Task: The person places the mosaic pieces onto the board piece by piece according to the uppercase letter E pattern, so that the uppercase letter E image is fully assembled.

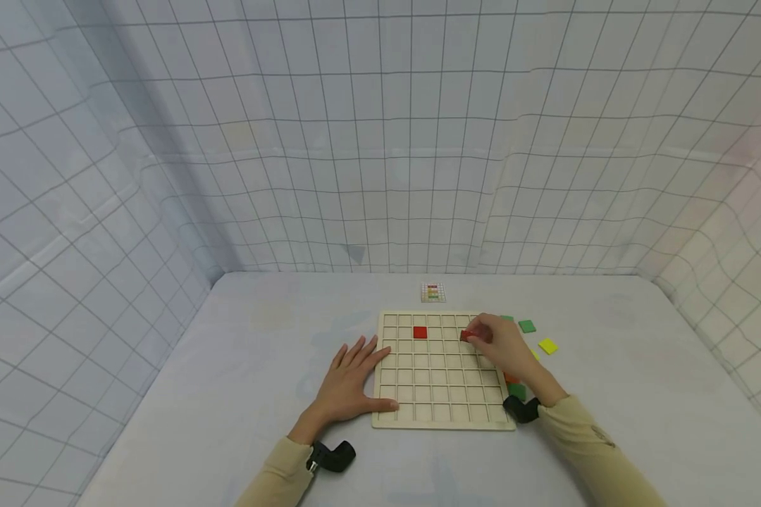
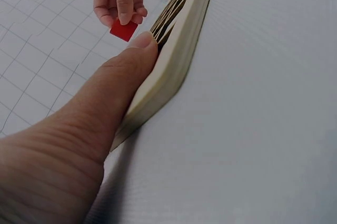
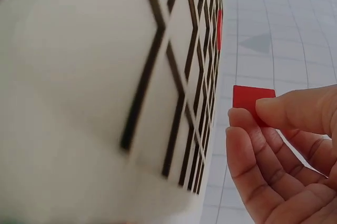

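Note:
A pale wooden grid board [image 1: 440, 425] lies flat on the table, divided by grooves into square cells. One red square tile [image 1: 421, 332] sits in a cell near its far left. My left hand [image 1: 349, 389] rests at the board's left side with fingers spread; its thumb [image 2: 126, 63] lies over the edge. Between thumb and fingers my right hand [image 1: 499, 343] pinches a second red square tile [image 3: 247, 95], held above the far right part of the board. In the right wrist view that tile stands apart from the board's surface.
Beyond the board lies a small card [image 1: 433, 292] with a coloured grid pattern. Right of the board are loose tiles: a green tile [image 1: 527, 326], a yellow tile [image 1: 548, 346], an orange tile [image 1: 511, 378] and others partly hidden by the right arm. Grid-lined white curtains surround the table.

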